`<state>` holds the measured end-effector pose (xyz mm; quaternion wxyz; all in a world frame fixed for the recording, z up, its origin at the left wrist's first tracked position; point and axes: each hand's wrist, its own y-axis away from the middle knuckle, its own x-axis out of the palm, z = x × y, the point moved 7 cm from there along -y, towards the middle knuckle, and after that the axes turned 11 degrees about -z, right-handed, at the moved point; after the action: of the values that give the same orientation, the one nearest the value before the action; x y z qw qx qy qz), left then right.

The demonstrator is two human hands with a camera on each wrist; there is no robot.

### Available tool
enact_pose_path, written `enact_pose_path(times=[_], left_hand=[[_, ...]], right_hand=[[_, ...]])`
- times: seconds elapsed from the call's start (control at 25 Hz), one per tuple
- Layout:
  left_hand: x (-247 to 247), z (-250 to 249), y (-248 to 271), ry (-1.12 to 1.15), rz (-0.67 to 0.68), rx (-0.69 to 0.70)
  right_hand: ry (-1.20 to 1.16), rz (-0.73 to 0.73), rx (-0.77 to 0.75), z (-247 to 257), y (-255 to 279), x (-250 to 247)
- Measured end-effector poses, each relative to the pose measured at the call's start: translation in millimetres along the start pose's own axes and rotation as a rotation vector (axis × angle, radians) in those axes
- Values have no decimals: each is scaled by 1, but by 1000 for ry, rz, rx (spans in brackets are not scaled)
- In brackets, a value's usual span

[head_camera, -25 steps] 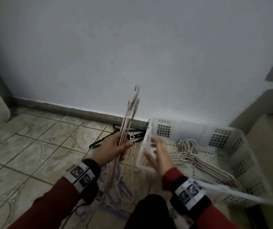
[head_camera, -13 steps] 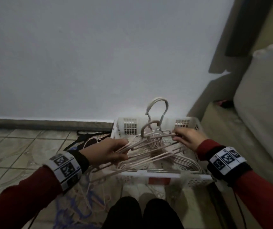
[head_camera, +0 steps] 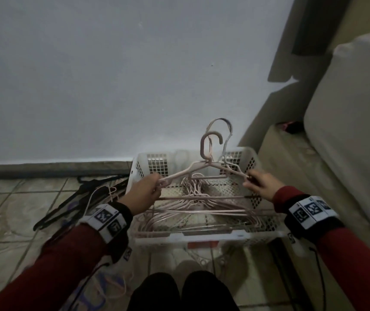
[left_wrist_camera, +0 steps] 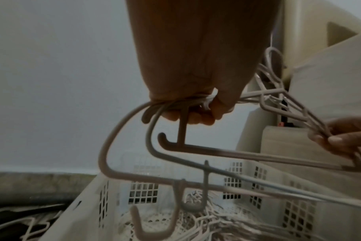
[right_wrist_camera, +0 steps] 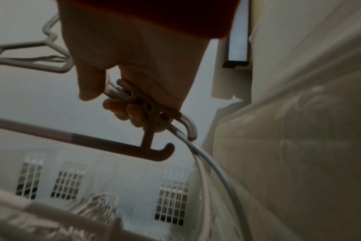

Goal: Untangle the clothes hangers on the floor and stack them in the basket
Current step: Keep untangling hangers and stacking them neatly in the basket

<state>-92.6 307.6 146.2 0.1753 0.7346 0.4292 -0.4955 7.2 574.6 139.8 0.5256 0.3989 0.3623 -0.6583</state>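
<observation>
We face a pale wall (head_camera: 112, 75) with a tiled floor (head_camera: 4, 203) below it and a cushioned seat (head_camera: 347, 142) on our right. Against the wall sits the white basket (head_camera: 202, 235), its walls pierced with grid vents, and a flat stack of pink hangers (head_camera: 202, 209) already lies inside it. On the floor to the left of the basket lie some black hangers (head_camera: 67, 205), with a few pale ones mixed in, not yet sorted.

Above the basket we hold a small bundle of pink hangers (head_camera: 204, 169), hooks pointing up toward the wall and shoulders spread side to side. Our left hand (head_camera: 144, 194) is curled round the left shoulder ends, and the left wrist view shows several bars gathered in that grip. Our right hand (head_camera: 261, 185) has its fingers wrapped round the right shoulder ends, confirmed from the right wrist.

We judge this to be the placing step: the bundle seems freed and aligned, ready to go down. The next move calls for lowering it level, keeping the hooks turned the same way as those below so they nest, then loosening both grips together. The floor pile remains for later.
</observation>
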Motion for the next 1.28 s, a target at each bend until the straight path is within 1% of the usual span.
enact_pose_path(times=[0.12, 0.28, 0.36, 0.44, 0.48, 0.52, 0.56, 0.6, 0.68, 0.72, 0.76, 0.8, 0.84, 0.88, 0.92, 0.96, 1.0, 1.04, 1.08, 1.12, 1.2, 1.24, 1.28], left_hand=[[34, 6, -15, -1, 102, 16], [56, 29, -36, -57, 189, -59], [72, 43, -40, -167, 317, -59], [98, 61, -31, -383, 520, -71], [112, 68, -23, -447, 614, -92], [123, 71, -15, -462, 694, -111], [129, 72, -12, -449, 730, -135], [130, 70, -14, -421, 727, -153], [131, 70, -24, -366, 667, -160], [130, 72, -27, -353, 651, -169], [130, 72, -28, -347, 657, -173], [129, 74, -28, -344, 672, -176], [128, 76, -26, -332, 683, -180], [127, 77, -25, -320, 685, -181], [124, 76, -24, -304, 682, -185], [121, 76, -22, -293, 674, -186], [119, 75, -21, -288, 664, -174], [117, 74, -19, -290, 659, -163], [117, 74, -17, -296, 661, -158], [117, 73, -16, -300, 667, -154], [117, 72, -14, -300, 674, -157], [118, 72, -14, -297, 674, -157], [118, 73, -14, -295, 674, -154]], right_hand=[[-19, 70, 50, -13, -11, 35], [-46, 142, 128, -29, -39, 68], [36, 236, 149, -39, -52, 90], [192, 359, 178, -54, -60, 114], [276, 446, 214, -62, -59, 126], [315, 518, 236, -67, -59, 135], [359, 566, 251, -70, -61, 139], [390, 588, 252, -70, -63, 140], [417, 637, 271, -65, -66, 142], [446, 652, 287, -79, -72, 152], [485, 658, 262, -93, -80, 163], [495, 602, 285, -147, -102, 196], [579, 597, 249, -199, -114, 231], [649, 630, 226, -192, -115, 230], [630, 613, 240, -187, -111, 228], [672, 566, 183, -181, -106, 225], [628, 551, 139, -172, -101, 224], [570, 502, 150, -165, -98, 223], [551, 511, 155, -99, -76, 181], [518, 518, 172, -70, -64, 171], [488, 454, 116, -37, -59, 163], [487, 451, 91, -31, -54, 162], [461, 441, 101, -34, -55, 167]])
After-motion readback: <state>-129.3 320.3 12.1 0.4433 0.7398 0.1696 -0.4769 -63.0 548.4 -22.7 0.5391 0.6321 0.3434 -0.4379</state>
